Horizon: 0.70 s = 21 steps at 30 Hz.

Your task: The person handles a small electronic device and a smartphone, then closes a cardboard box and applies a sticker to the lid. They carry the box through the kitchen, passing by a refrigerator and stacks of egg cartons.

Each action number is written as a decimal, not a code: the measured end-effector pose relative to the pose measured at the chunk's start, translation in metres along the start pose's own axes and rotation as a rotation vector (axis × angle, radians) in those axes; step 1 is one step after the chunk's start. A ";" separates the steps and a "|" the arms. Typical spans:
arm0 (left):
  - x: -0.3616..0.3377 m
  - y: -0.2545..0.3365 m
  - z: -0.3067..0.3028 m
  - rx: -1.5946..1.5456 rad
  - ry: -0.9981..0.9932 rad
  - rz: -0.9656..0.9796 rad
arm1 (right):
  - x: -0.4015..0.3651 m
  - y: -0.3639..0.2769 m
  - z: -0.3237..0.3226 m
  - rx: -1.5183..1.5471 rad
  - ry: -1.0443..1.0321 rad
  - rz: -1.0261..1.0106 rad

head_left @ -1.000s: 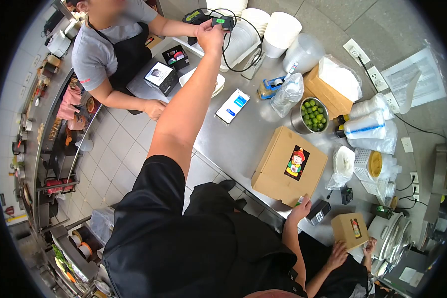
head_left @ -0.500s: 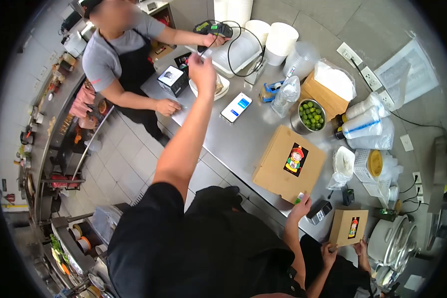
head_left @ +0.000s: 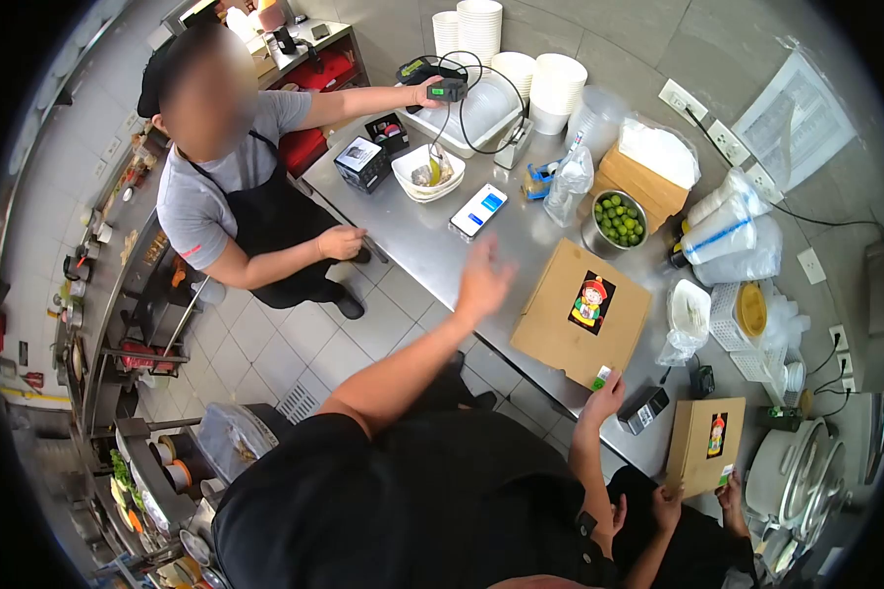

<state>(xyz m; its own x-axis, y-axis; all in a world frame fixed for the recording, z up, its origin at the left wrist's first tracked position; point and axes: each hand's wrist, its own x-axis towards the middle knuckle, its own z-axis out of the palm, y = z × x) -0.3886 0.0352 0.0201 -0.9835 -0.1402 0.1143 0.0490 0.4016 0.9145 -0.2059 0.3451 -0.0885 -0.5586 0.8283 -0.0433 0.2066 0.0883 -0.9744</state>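
A flat brown cardboard box [head_left: 545, 319] with a cartoon sticker lies on the steel table. At its near corner, beside a green-and-white label [head_left: 602, 377], my right hand [head_left: 602, 401] grips the edge. My left hand [head_left: 486, 283] hangs over the table edge to the left of the box, slightly blurred, fingers apart and holding nothing. Closest beyond it lies a phone [head_left: 478, 211] with a lit screen. White bowls [head_left: 428, 182] stacked with something inside stand past the phone, next to a small black box [head_left: 361, 163].
Across the table's corner, a co-worker [head_left: 226, 177] holds a black device [head_left: 447, 90] with a looped cable. Another person's hands [head_left: 668, 508] hold a smaller cardboard box [head_left: 699, 456] at lower right. A metal pot of limes [head_left: 617, 221], tape dispenser [head_left: 538, 181] and stacked tubs [head_left: 557, 93] line the back.
My left hand has drawn back from near the cable toward the cardboard box. My right hand stays at the box corner. The co-worker's near hand has lifted off the table edge.
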 end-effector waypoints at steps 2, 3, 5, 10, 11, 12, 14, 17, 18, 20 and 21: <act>0.053 0.021 -0.042 -0.079 0.061 -0.008 | 0.003 0.002 0.001 -0.089 0.012 -0.037; 0.078 0.035 -0.064 -0.091 0.044 -0.048 | 0.005 0.006 0.000 -0.093 0.014 -0.043; 0.122 0.051 -0.094 -0.013 -0.039 -0.134 | 0.007 0.011 0.001 0.006 0.010 -0.020; 0.218 0.058 -0.116 -0.262 -0.135 -0.162 | -0.001 -0.013 0.010 -0.058 0.036 -0.030; 0.234 0.056 -0.118 -0.312 -0.169 -0.179 | -0.002 -0.007 0.006 -0.105 0.033 -0.038; 0.250 0.052 -0.121 -0.327 -0.192 -0.164 | -0.001 -0.001 0.003 -0.118 0.046 -0.031; 0.279 0.044 -0.125 -0.369 -0.202 -0.206 | 0.004 0.009 0.005 -0.101 0.050 -0.049; 0.266 0.048 -0.106 0.003 0.270 0.080 | 0.002 0.004 0.005 -0.112 0.039 -0.041; 0.235 0.073 -0.104 -0.073 0.205 0.074 | 0.002 0.005 0.004 -0.119 0.054 -0.032; 0.172 0.091 -0.073 -0.204 0.021 0.085 | 0.003 0.013 0.002 -0.049 0.026 -0.020; 0.147 0.077 -0.045 -0.261 -0.094 0.102 | 0.002 0.015 0.000 -0.053 0.038 -0.013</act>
<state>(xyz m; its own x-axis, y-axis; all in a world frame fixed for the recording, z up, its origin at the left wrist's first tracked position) -0.5218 0.0046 0.1251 -0.9824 -0.0220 0.1854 0.1795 0.1613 0.9705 -0.2045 0.3479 -0.1029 -0.5310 0.8471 -0.0219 0.2423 0.1270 -0.9618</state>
